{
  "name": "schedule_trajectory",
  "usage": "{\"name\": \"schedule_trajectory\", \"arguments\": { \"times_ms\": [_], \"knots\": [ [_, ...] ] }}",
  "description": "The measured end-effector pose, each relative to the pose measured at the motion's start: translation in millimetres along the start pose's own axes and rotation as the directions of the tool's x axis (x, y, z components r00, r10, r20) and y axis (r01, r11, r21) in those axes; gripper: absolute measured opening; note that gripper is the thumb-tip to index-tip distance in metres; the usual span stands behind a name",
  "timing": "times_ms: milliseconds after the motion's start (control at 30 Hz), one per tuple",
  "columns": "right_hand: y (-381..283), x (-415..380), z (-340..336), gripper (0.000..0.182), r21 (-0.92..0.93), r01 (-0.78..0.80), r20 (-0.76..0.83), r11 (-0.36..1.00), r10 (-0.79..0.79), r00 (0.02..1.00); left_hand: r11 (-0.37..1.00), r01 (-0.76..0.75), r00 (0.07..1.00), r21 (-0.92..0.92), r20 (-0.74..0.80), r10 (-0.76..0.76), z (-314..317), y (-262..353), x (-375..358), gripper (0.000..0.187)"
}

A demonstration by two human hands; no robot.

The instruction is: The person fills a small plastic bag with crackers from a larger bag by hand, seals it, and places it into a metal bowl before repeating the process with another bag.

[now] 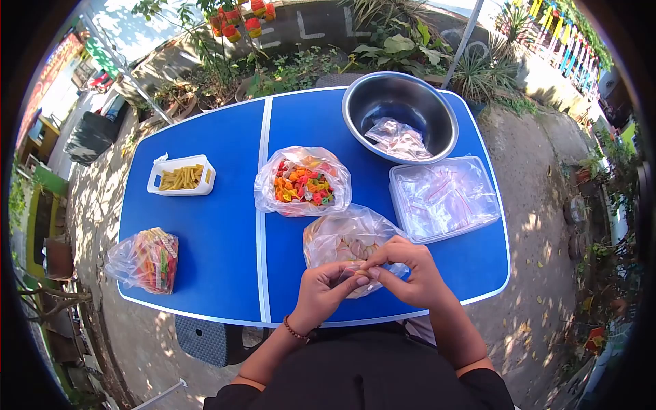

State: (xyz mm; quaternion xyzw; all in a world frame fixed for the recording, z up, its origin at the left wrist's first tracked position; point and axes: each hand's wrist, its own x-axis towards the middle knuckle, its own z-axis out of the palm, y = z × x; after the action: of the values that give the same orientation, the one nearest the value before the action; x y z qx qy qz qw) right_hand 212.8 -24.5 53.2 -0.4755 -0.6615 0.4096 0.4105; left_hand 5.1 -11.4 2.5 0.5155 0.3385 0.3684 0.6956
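Note:
My left hand and my right hand meet fingertip to fingertip near the table's front edge. Both are closed in a pinch around something small and yellowish that the fingers mostly cover. Just beyond and partly beneath them lies an open clear plastic bag with pale, tan-edged pieces inside. Farther back sits another clear bag filled with small orange, red, yellow and green pieces. To the right of my hands is a clear plastic box of flat resealable bags with red seal lines.
A steel bowl holding filled clear packets stands at the back right of the blue folding table. On the left are a white tub of short yellowish sticks and a bag of colourful strips. A dark stool sits below the front edge.

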Motion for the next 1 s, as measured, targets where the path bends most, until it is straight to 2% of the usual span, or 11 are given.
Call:
{"name": "schedule_trajectory", "arguments": {
  "times_ms": [100,200,300,400,500,567,600,667,733,833,1000],
  "knots": [
    [1,0,-1,0.011,-0.124,0.013,0.062,0.992,-0.005,0.998,1.0,0.002,1.0,0.003,-0.001,-0.002,-1,0,0,0.029],
    [7,0,2,0.016,-0.004,0.039,-0.001,0.999,-0.039,0.999,0.999,0.012,1.0,-0.051,-0.027,-0.013,-1,0,2,0.029],
    [5,1,2,0.017,0.018,0.034,-0.061,0.999,-0.033,0.998,0.996,0.021,0.999,-0.089,-0.023,-0.023,-5,2,3,0.03],
    [-1,2,-6,0.018,-0.215,0.075,0.106,0.974,-0.053,0.993,0.998,-0.013,1.0,-0.067,-0.006,0.012,-6,0,4,0.03],
    [-1,5,-2,0.018,-0.013,0.113,-0.058,0.994,-0.113,0.992,0.998,-0.046,0.998,-0.04,-0.034,0.045,-5,-4,5,0.03],
    [8,4,0,0.014,0.072,-0.095,-0.089,0.993,0.101,0.991,0.998,-0.069,0.995,0.007,-0.077,0.07,-5,-4,6,0.031],
    [15,3,1,0.012,0.116,-0.196,-0.099,0.974,0.208,0.973,0.996,-0.061,0.994,-0.071,-0.095,0.054,-6,-4,7,0.031],
    [30,-4,7,0.01,-0.341,-0.112,0.038,0.933,0.133,0.99,0.974,-0.046,0.992,-0.224,-0.124,0.018,-6,-3,9,0.03],
    [34,-8,13,0.013,-0.678,-0.041,0.143,0.734,0.186,0.972,0.966,0.022,0.991,-0.259,-0.12,-0.054,-8,0,10,0.03],
    [38,-11,22,0.013,-0.728,-0.024,0.154,0.685,0.198,0.968,0.96,0.047,0.989,-0.276,-0.121,-0.084,-8,1,10,0.029],
    [43,-11,24,0.008,-0.655,-0.048,0.066,0.754,0.12,0.991,0.963,0.016,0.99,-0.27,-0.134,-0.054,-5,2,9,0.027]
  ]
}}
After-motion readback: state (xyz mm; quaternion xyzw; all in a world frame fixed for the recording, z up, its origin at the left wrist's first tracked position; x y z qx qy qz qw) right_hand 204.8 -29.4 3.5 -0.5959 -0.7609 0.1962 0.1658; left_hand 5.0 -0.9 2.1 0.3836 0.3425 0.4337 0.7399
